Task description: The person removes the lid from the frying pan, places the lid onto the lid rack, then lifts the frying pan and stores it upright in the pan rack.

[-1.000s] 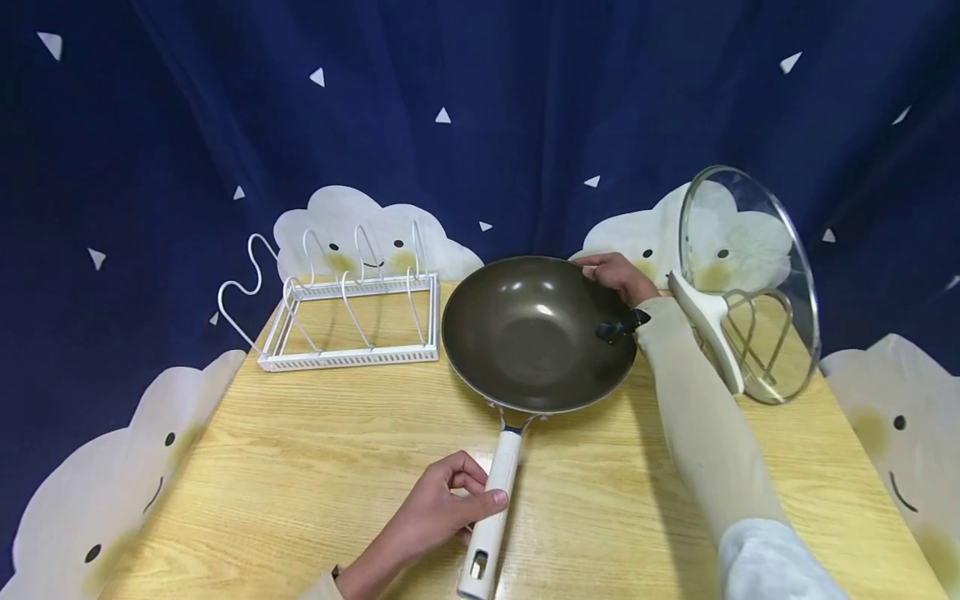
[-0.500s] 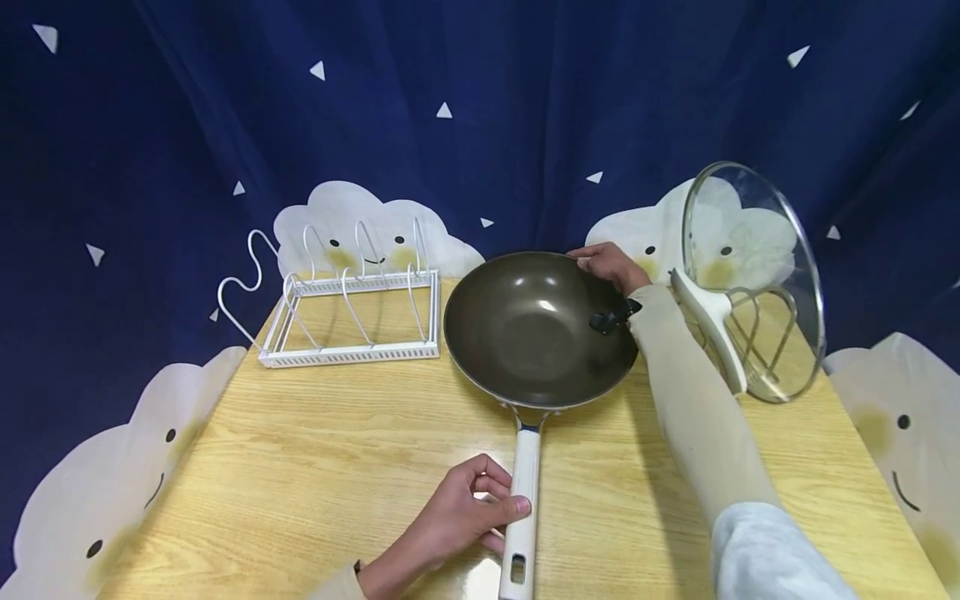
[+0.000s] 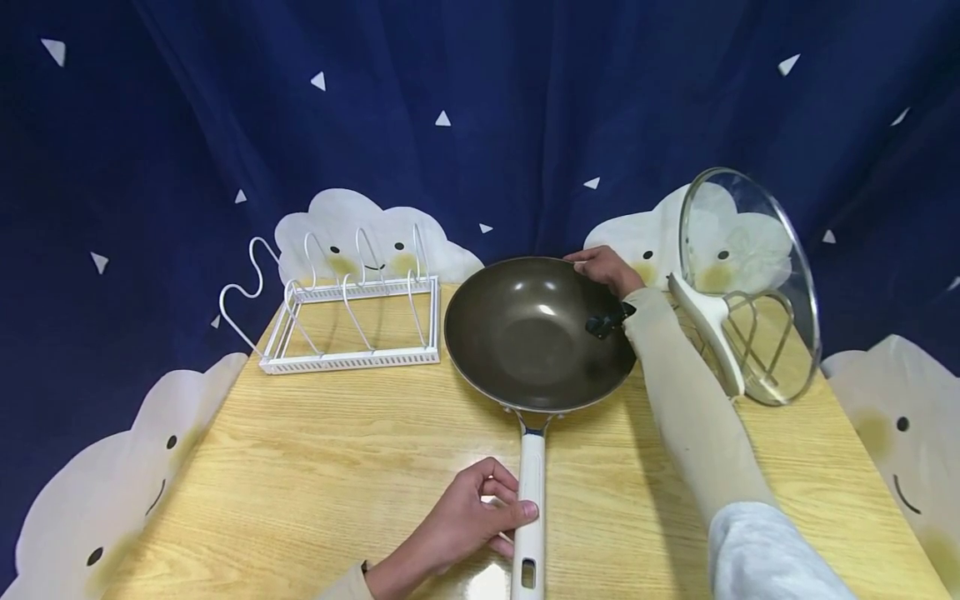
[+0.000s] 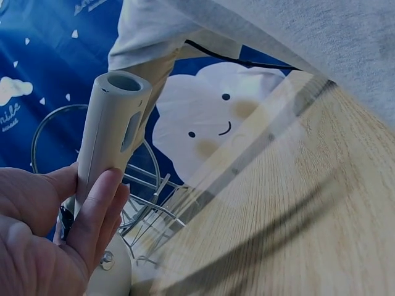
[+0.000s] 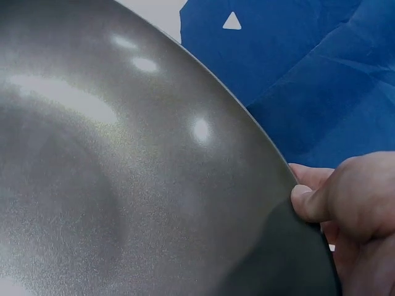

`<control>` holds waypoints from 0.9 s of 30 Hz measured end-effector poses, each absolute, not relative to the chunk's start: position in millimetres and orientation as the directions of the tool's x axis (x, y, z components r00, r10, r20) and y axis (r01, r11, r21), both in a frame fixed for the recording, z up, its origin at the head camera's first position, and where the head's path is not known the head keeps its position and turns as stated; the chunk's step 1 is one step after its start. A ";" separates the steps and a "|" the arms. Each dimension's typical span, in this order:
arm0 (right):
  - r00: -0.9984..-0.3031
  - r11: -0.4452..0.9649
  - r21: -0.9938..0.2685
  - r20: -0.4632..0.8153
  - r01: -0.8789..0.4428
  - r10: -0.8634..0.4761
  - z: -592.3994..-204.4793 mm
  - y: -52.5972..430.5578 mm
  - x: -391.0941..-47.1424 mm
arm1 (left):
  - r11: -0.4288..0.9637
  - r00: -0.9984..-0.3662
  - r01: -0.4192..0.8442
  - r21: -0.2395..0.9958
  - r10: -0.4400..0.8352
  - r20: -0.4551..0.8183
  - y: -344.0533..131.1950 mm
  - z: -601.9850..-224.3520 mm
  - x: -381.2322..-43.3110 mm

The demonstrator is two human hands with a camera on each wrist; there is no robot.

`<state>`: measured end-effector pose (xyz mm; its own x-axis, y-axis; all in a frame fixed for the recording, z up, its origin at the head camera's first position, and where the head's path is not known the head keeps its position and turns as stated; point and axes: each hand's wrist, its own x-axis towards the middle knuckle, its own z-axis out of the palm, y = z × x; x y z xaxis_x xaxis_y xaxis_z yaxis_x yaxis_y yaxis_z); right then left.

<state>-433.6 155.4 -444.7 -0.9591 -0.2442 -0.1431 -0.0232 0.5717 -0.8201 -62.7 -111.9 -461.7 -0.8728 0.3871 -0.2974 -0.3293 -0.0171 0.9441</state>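
A dark brown wok [image 3: 525, 342] with a long cream handle [image 3: 531, 475] faces upward at the middle of the table, its handle toward the person. My left hand [image 3: 480, 517] pinches the handle between thumb and fingers. The left wrist view shows fingers wrapped about the handle [image 4: 105, 142], below its hollow end. At the far right of the rim, my right hand [image 3: 609, 271] grips the wok's edge. In the right wrist view the thumb of the right hand [image 5: 352, 203] lies on the rim's inner side, with fingers outside it.
A white wire rack [image 3: 352, 358] with upright loops stands left of the wok. To the right, a glass lid [image 3: 780, 208] with a white handle leans upright in a wire stand [image 3: 757, 333]. A dark blue curtain [image 3: 517, 100] hangs behind the wooden table [image 3: 315, 467].
The wok's handle has swung to the right, carried by my left hand, so it points nearly straight at the person. My right hand has shifted slightly left along with the rim.
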 end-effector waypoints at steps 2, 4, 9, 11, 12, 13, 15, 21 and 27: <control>-0.962 0.580 -0.814 -0.136 -0.027 -0.235 -446.2 156.3 -432.5 | -0.017 -0.873 -0.327 0.945 0.389 -0.295 -111.5 -461.7 -62.2; -0.967 0.588 -0.808 -0.125 -0.029 -0.221 -447.4 157.3 -431.2 | -0.021 -0.872 -0.327 0.945 0.393 -0.293 -111.0 -461.8 -61.8; -0.984 0.598 -0.801 -0.095 -0.014 -0.151 -448.3 157.0 -428.8 | -0.038 -0.871 -0.333 0.942 0.396 -0.291 -110.0 -462.9 -60.6; -0.991 0.616 -0.787 -0.072 -0.013 -0.112 -446.4 156.6 -427.0 | -0.044 -0.873 -0.335 0.941 0.390 -0.292 -109.7 -463.6 -60.4; -0.994 0.630 -0.777 -0.058 -0.013 -0.092 -444.6 156.1 -425.6 | -0.046 -0.874 -0.335 0.941 0.388 -0.292 -109.5 -464.0 -60.4; -0.997 0.645 -0.764 -0.042 -0.013 -0.069 -442.2 155.0 -423.6 | -0.045 -0.875 -0.335 0.941 0.386 -0.293 -109.4 -464.4 -60.1; -0.999 0.672 -0.741 -0.009 -0.015 -0.033 -436.5 152.5 -419.4 | -0.039 -0.877 -0.333 0.942 0.381 -0.294 -109.1 -465.0 -59.8; -0.998 0.724 -0.687 0.060 -0.060 -0.025 -413.9 142.4 -400.7 | 0.018 -0.869 -0.317 0.948 0.395 -0.298 -109.9 -465.4 -59.0; -0.995 0.721 -0.687 0.082 -0.092 -0.048 -397.6 136.8 -371.6 | 0.074 -0.857 -0.299 0.951 0.417 -0.302 -110.9 -465.8 -55.8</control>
<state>-371.6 136.8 -397.6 -0.9954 -0.0485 0.0825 -0.0920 0.7208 -0.6870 -55.8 -110.9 -465.8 -0.8573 0.4168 -0.3022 -0.2994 0.0738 0.9513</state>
